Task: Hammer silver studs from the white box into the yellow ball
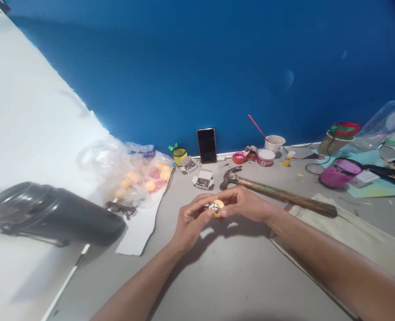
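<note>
Above the grey table, an orange ball point(220, 209), like a ping-pong ball, is held between my two hands. Shiny silver thumbtack heads point(214, 207) cover part of its left side. My left hand point(192, 219) pinches it from the left with thumb and fingers. From the right, my right hand point(242, 204) grips the same ball, its thumb low against it and its fingers curled over the top. Just beyond the hands stands an open small box of silver tacks point(204, 182), with a second tack box point(189, 165) behind it.
A claw hammer point(277, 191) lies right of my hands, its handle over a beige cloth point(347, 236). A phone point(207, 146) leans on the blue wall. Left are a plastic bag with orange balls point(133, 178) and a dark bottle point(57, 214). A white cup point(274, 143) stands behind.
</note>
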Demonstrator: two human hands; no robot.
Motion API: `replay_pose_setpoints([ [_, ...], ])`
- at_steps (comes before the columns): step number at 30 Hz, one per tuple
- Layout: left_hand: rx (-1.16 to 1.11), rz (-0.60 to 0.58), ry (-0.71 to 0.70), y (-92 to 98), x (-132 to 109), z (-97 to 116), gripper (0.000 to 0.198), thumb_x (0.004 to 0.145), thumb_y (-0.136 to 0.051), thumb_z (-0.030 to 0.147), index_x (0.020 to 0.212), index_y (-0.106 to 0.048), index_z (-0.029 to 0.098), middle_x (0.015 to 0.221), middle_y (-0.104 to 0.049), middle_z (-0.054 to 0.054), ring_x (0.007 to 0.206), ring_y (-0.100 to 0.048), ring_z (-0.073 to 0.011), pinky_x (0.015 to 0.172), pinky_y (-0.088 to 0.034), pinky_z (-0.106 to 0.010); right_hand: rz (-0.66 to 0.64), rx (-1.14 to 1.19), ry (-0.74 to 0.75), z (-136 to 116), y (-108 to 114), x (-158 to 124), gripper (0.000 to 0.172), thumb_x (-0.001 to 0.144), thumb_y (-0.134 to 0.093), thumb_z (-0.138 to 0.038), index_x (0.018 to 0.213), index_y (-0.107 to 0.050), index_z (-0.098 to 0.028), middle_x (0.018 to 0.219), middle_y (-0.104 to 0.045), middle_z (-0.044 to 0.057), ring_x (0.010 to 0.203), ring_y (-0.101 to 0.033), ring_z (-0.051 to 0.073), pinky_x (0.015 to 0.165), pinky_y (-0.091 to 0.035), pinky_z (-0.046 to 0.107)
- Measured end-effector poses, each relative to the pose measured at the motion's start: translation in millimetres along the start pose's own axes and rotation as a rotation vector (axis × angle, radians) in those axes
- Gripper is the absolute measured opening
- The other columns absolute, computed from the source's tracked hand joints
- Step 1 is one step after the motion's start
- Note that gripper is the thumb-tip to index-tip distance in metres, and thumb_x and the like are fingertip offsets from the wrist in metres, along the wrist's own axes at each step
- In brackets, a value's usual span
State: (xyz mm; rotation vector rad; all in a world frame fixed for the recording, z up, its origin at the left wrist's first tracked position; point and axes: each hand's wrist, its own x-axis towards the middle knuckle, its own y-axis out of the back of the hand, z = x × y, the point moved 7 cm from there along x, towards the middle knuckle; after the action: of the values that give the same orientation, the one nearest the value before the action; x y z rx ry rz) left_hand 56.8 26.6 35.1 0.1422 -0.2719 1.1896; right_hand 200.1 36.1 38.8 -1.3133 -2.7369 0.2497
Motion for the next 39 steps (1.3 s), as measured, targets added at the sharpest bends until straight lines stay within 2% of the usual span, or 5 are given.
replay_pose_setpoints([
  [4,-0.031,0.027,0.063,-0.8,0.9,-1.2,0.022,0.086,-0.078,0.032,0.106,-0.083,0.024,0.116,-0.074,-0.01,0.103,-0.07,-0.0238,0.079,-0.062,-0.033,0.024,-0.036,-0.003,3.8,2.2,0.3,0.045,0.073,-0.087,-0.039,0.111,-0.081,-0.016,0.087,-0.074,0.004,0.077,-0.063,0.015,0.076,-0.053,0.031],
  [18,-0.005,0.061,0.086,1.6,1.5,-4.4,0.023,0.083,-0.08,0.032,0.103,-0.084,0.022,0.118,-0.076,-0.011,0.109,-0.07,-0.0271,0.085,-0.062,-0.037,0.046,-0.015,-0.03,8.8,5.5,2.0,0.049,0.069,-0.09,-0.037,0.112,-0.081,-0.015,0.095,-0.076,0.008,0.082,-0.066,0.018,0.079,-0.054,0.032],
  [25,-0.042,0.043,0.077,-0.2,-2.1,-2.8,0.039,0.085,-0.079,0.039,0.122,-0.078,0.026,0.112,-0.075,-0.009,0.092,-0.071,-0.0222,0.079,-0.061,-0.036,-0.008,0.061,-0.014,6.5,2.4,2.0,0.044,0.07,-0.09,-0.039,0.106,-0.081,-0.016,0.093,-0.074,0.006,0.084,-0.067,0.018,0.083,-0.056,0.034],
  [30,0.126,-0.016,0.033,-5.1,-2.1,-3.1,0.035,0.085,-0.08,0.035,0.119,-0.079,0.025,0.121,-0.07,-0.011,0.112,-0.066,-0.026,0.087,-0.058,-0.035,-0.019,0.0,-0.021,7.9,3.6,1.8,0.049,0.07,-0.09,-0.044,0.108,-0.081,-0.015,0.094,-0.075,0.006,0.084,-0.067,0.018,0.082,-0.055,0.033],
  [39,0.172,0.077,-0.004,-1.1,-2.7,-5.8,0.03,0.085,-0.079,0.035,0.114,-0.081,0.026,0.116,-0.073,-0.01,0.107,-0.068,-0.0239,0.083,-0.058,-0.034,-0.038,0.044,0.005,7.6,-1.2,2.4,0.052,0.079,-0.083,-0.052,0.113,-0.08,-0.014,0.102,-0.075,0.01,0.094,-0.068,0.021,0.086,-0.056,0.033],
])
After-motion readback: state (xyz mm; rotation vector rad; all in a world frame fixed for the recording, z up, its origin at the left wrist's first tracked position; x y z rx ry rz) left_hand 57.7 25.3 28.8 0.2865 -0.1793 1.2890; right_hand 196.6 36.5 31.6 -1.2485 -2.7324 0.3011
